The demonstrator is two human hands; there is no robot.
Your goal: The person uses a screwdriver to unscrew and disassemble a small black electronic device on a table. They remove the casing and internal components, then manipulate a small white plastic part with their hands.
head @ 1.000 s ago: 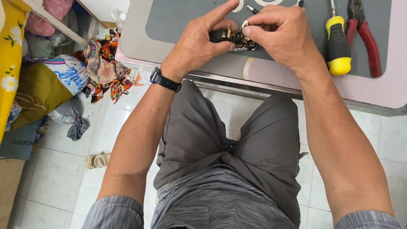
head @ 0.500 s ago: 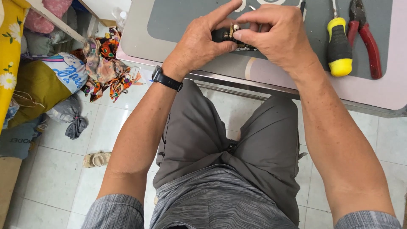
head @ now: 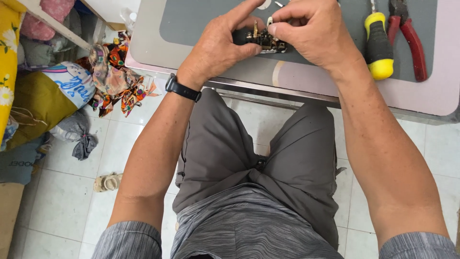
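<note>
Item: small dark metal mechanism [head: 265, 40], brass and steel parts showing, held just above the grey mat [head: 191, 24] at the tabletop [head: 445, 91] near edge. Since the earlier frame, a brass tab and a white tip are seen raised clear of the fingers; position otherwise unchanged. Long axis is laid left to right; tab points away from the body. Left hand [head: 218, 45] is pinched on its left end, right hand [head: 314, 31] closed on its right end. Yellow-handled screwdriver [head: 378, 48] and red-handled pliers [head: 409, 41] are laid well to the right.
</note>
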